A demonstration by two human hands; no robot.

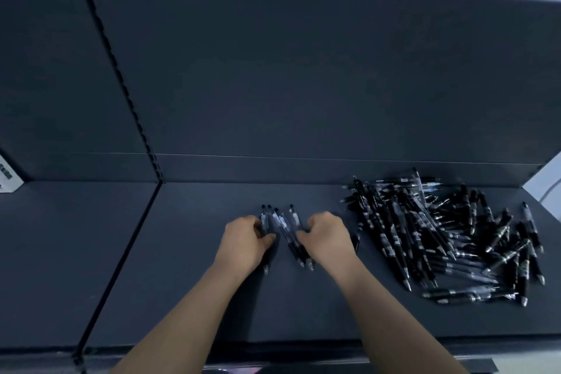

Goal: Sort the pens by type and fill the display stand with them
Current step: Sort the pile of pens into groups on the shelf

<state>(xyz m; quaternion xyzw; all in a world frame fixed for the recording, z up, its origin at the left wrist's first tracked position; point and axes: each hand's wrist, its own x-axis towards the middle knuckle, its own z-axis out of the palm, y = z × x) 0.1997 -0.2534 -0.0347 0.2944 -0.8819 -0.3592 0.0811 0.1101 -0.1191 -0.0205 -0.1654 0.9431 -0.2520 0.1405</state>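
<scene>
A small bunch of clear-barrelled black pens (283, 226) lies on the dark shelf (194, 267), tips toward me. My left hand (246, 240) curls its fingers round the pens at the bunch's left side. My right hand (326, 237) grips the pens at the right side, thumb against them. To the right lies a big loose heap of black pens (440, 240), mixed clear and solid black barrels, apart from both hands.
The shelf's dark back panel (303, 85) rises behind. A slotted upright (127, 94) and a seam divide it from the left shelf section. A white label (9, 179) shows at the far left. The shelf's front edge (273, 343) runs below my forearms.
</scene>
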